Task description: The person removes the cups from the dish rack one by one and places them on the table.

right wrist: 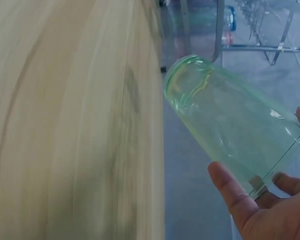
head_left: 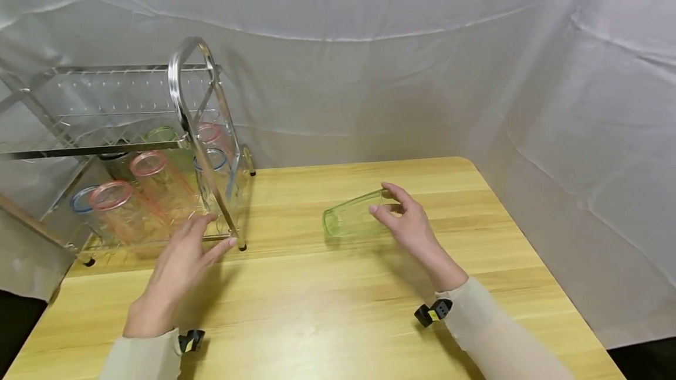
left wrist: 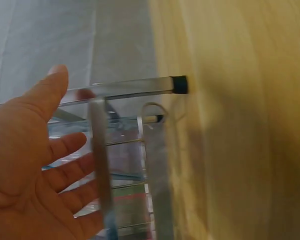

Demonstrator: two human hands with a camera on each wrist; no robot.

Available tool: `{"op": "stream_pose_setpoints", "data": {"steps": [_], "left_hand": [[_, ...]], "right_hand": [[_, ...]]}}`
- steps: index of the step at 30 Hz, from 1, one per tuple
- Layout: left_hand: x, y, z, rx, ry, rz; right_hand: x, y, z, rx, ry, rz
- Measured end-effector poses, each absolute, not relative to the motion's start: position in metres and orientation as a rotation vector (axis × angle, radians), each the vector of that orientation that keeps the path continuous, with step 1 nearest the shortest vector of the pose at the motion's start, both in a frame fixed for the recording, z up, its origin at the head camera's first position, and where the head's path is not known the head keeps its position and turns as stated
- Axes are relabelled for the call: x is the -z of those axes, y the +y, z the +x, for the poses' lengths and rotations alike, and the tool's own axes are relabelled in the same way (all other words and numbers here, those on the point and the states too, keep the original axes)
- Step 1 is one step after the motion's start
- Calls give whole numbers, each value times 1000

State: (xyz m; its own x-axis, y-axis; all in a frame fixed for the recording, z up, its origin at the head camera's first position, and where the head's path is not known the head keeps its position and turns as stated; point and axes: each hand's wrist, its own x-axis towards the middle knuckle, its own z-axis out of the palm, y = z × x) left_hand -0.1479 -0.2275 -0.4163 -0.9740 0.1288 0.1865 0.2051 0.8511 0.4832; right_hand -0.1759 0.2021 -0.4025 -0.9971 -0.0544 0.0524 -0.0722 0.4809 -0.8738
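- Nearest the right wrist camera we see the right hand (right wrist: 277,217), its thumb and fingers clamped on one end of the green glass (right wrist: 235,125)
- We find the green glass, clear and tinted, lying tilted in that grip over the right-hand part of the table (head_left: 317,298), its other end pointing left toward the rack; whether that end touches the wood we cannot tell
- Left of it we see the left hand (head_left: 182,260), thumb and fingers apart and gripping nothing, just beside the front of the metal rack (head_left: 176,92); whether a fingertip touches a bar we cannot tell
- On the rack's lower level we make out glasses standing close together, among them a pink-rimmed glass (head_left: 118,216) near the front and a blue-rimmed glass (head_left: 213,160) at the right end, with green and dark ones farther back
- Around both wrists we see a pale sleeve (head_left: 475,315) and a small black device (head_left: 435,312)
- Behind everything we see a wrinkled grey cloth (head_left: 338,87) hanging along the table's back and right side
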Motion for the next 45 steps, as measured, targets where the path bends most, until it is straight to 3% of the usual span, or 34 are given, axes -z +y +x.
{"op": "stream_pose_setpoints", "data": {"steps": [24, 45], "left_hand": [[436, -219, -160, 634, -2966, -265], [442, -215, -159, 579, -2949, -233]], "right_hand": [[360, 283, -246, -615, -3029, 94], [351, 337, -283, -461, -3192, -16]]}}
